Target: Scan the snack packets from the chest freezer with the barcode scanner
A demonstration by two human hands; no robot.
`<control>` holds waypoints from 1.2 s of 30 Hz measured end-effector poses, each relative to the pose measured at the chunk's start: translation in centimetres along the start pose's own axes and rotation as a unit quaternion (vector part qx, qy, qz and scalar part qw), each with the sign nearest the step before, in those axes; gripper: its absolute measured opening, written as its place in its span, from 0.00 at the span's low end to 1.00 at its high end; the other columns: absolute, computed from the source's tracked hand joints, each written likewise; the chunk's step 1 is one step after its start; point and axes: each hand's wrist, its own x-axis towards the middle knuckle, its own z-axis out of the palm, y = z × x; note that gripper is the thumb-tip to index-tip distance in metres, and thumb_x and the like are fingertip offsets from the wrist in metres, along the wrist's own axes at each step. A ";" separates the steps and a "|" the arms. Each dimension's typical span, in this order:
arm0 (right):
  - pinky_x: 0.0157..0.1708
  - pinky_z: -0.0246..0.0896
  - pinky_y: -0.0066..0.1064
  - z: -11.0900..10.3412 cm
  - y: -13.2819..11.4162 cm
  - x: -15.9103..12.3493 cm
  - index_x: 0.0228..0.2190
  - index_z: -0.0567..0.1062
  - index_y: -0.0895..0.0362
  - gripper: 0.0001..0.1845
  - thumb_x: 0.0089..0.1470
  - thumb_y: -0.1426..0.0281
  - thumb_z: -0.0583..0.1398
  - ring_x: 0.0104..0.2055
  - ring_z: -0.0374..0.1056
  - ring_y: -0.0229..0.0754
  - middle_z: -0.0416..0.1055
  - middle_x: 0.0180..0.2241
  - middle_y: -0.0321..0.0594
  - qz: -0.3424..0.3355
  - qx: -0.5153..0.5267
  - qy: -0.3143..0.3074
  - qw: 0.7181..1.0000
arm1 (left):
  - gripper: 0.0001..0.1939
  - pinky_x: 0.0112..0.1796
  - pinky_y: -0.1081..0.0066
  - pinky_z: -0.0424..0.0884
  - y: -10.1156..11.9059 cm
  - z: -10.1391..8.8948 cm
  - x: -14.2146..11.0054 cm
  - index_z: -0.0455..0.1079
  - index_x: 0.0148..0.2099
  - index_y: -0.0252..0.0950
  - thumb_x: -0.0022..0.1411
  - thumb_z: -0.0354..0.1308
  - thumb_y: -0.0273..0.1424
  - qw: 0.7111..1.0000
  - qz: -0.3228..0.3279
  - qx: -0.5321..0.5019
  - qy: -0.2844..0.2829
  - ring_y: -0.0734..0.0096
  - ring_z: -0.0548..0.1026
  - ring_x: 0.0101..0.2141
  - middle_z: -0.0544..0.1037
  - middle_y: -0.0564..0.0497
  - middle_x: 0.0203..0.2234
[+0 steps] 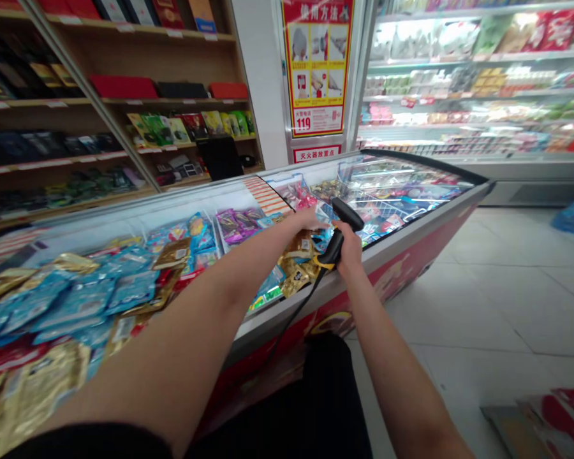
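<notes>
My right hand (350,247) is wrapped round the handle of a black and yellow barcode scanner (347,215), above the near rim of the chest freezer (242,328). The scanner's black cord hangs down in front of the freezer. My left hand (310,218) reaches into the freezer, close to the scanner and beside a pink package (307,201). Its fingers are small and partly hidden, so what they hold does not show. Below it lie gold packets (296,271). Blue packets (83,296) fill the left part, and purple packets (236,224) lie in a white basket.
A sliding glass lid (402,175) covers the freezer's right end. Behind it stand wooden shelves (138,146) and a red and yellow sign (318,70). A lit refrigerated display (473,83) is at the right. On the floor at lower right lie red packages (557,417).
</notes>
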 end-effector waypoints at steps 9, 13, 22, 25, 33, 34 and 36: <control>0.27 0.67 0.28 2.2 0.1 -0.5 0.32 0.79 0.58 0.16 0.43 0.60 0.64 0.31 0.71 0.42 0.74 0.26 0.36 0.046 0.063 -0.083 0.993 | 0.04 0.42 0.64 0.74 -0.4 -1.4 -0.9 0.77 0.27 0.33 0.47 0.67 0.28 0.986 0.053 -0.145 0.068 0.54 0.79 0.39 0.79 0.50 0.25; 0.27 0.66 0.27 3.4 0.7 -1.2 0.30 0.78 0.59 0.15 0.40 0.62 0.66 0.27 0.69 0.39 0.73 0.24 0.34 0.064 0.073 -0.123 0.988 | 0.08 0.40 0.66 0.74 -3.3 -3.6 -3.1 0.71 0.20 0.34 0.46 0.66 0.26 0.961 0.010 -0.251 0.112 0.61 0.77 0.33 0.72 0.54 0.18; 0.24 0.63 0.26 4.5 0.1 -2.9 0.28 0.79 0.58 0.14 0.39 0.62 0.67 0.27 0.69 0.38 0.72 0.23 0.32 0.019 0.014 -0.167 0.986 | 0.12 0.34 0.65 0.78 -9.8 -5.3 -9.5 0.67 0.22 0.35 0.46 0.69 0.21 0.817 -0.208 -0.500 0.198 0.66 0.77 0.28 0.69 0.55 0.16; 0.27 0.66 0.25 4.6 -0.6 -4.0 0.29 0.78 0.58 0.13 0.41 0.63 0.66 0.30 0.72 0.39 0.75 0.26 0.35 0.004 0.019 -0.166 0.986 | 0.12 0.35 0.63 0.78 -11.4 -5.8 -12.1 0.67 0.23 0.35 0.47 0.68 0.20 0.786 -0.219 -0.553 0.171 0.65 0.77 0.28 0.72 0.52 0.18; 0.17 0.63 0.27 4.6 -1.0 -9.5 0.28 0.72 0.56 0.09 0.49 0.64 0.64 0.17 0.66 0.37 0.71 0.19 0.35 0.059 -0.053 -0.226 0.971 | 0.16 0.37 0.63 0.79 -12.0 -4.9 -17.6 0.65 0.22 0.36 0.45 0.71 0.20 0.776 -0.212 -0.565 0.185 0.69 0.75 0.26 0.65 0.58 0.15; 0.15 0.61 0.27 4.5 -0.9 -10.0 0.26 0.71 0.55 0.10 0.49 0.64 0.64 0.16 0.63 0.37 0.69 0.17 0.34 0.048 -0.072 -0.229 0.970 | 0.17 0.38 0.63 0.79 -12.0 -4.8 -18.0 0.64 0.22 0.36 0.44 0.71 0.20 0.775 -0.212 -0.564 0.194 0.70 0.75 0.26 0.66 0.58 0.15; 0.14 0.58 0.27 4.3 -0.5 -10.7 0.24 0.69 0.55 0.11 0.49 0.64 0.65 0.14 0.60 0.36 0.66 0.15 0.33 0.027 -0.114 -0.232 0.966 | 0.16 0.37 0.64 0.79 -12.2 -4.6 -18.9 0.65 0.23 0.36 0.42 0.71 0.18 0.770 -0.212 -0.564 0.210 0.71 0.75 0.26 0.68 0.58 0.16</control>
